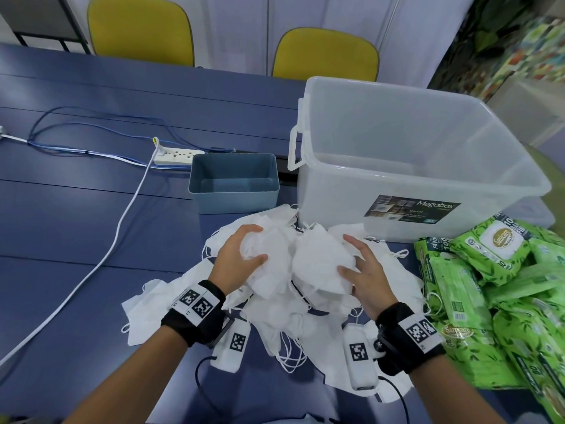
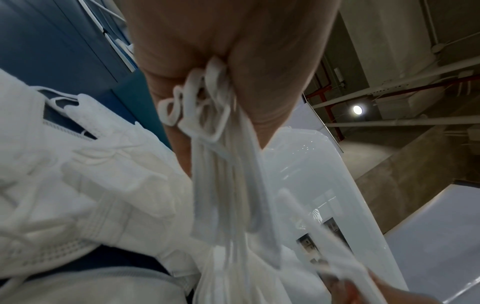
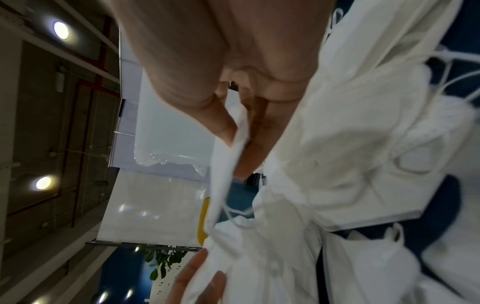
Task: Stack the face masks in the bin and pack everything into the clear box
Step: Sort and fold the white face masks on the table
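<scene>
White folded fabric face masks with elastic ear loops (image 1: 293, 270): a loose heap is spread on the dark blue table (image 1: 76, 228), directly in front of the small blue rectangular plastic bin (image 1: 234, 182) and the large clear plastic storage box (image 1: 422, 160). A raised bundle of the masks is held at the top of the heap between both hands.

Left hand (image 1: 237, 260): its fingers are curled round the left side of the bundle, thumb on the near face. In the left wrist view, ear loops (image 2: 200, 109) are seen bunched in the grip.

Right hand (image 1: 363, 270): it is set against the right side of the bundle, thumb on the near face and fingers spread along the far edge. In the right wrist view, a mask edge (image 3: 239, 133) is seen pinched between the fingers.

Small blue bin: upright, nothing visible inside, just beyond the heap and just left of the clear box.

Clear box: upright, lid off, interior seen bare, a label on its near wall; masks touch its near base.

Green printed wet-wipe packs (image 1: 495, 286): piled at the right edge, beside the heap and in front of the box.

White power strip (image 1: 174, 156) with white and blue cables: left of the bin. Two yellow chairs (image 1: 140, 29): at the far side of the table.
</scene>
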`<control>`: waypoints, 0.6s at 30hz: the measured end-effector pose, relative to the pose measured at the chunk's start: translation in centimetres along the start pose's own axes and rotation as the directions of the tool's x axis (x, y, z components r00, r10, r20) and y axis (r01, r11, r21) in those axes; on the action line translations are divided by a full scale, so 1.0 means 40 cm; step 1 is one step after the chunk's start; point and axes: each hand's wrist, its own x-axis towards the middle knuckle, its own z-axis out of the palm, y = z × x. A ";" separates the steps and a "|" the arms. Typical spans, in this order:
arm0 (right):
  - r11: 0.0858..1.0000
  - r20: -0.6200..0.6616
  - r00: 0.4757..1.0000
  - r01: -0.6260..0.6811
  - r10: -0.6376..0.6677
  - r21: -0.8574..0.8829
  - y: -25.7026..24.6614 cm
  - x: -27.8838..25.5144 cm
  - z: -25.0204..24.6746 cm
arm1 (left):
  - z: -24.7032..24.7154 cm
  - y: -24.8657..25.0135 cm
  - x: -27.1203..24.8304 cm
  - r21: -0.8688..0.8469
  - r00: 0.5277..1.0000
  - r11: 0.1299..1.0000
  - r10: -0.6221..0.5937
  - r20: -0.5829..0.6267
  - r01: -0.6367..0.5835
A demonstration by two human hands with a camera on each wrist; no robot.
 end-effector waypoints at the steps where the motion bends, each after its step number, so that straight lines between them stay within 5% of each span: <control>1: 0.999 0.004 1.000 0.017 -0.017 0.033 -0.004 -0.001 0.004 | 0.001 -0.004 0.000 -0.005 1.000 1.000 -0.018 -0.002 0.018; 6: 0.992 0.024 0.997 0.067 -0.070 0.108 -0.013 0.002 0.034 | 0.010 0.002 -0.002 -0.065 1.000 0.998 -0.025 0.013 0.026; 14: 0.975 0.117 0.978 0.184 -0.170 -0.122 -0.017 0.009 0.106 | 0.028 0.056 -0.004 -0.389 0.998 0.919 -0.056 0.039 0.067; 18: 0.942 0.184 0.962 0.242 -0.202 -0.233 -0.017 0.013 0.136 | 0.021 0.048 -0.012 -0.364 0.998 0.930 -0.032 0.052 0.049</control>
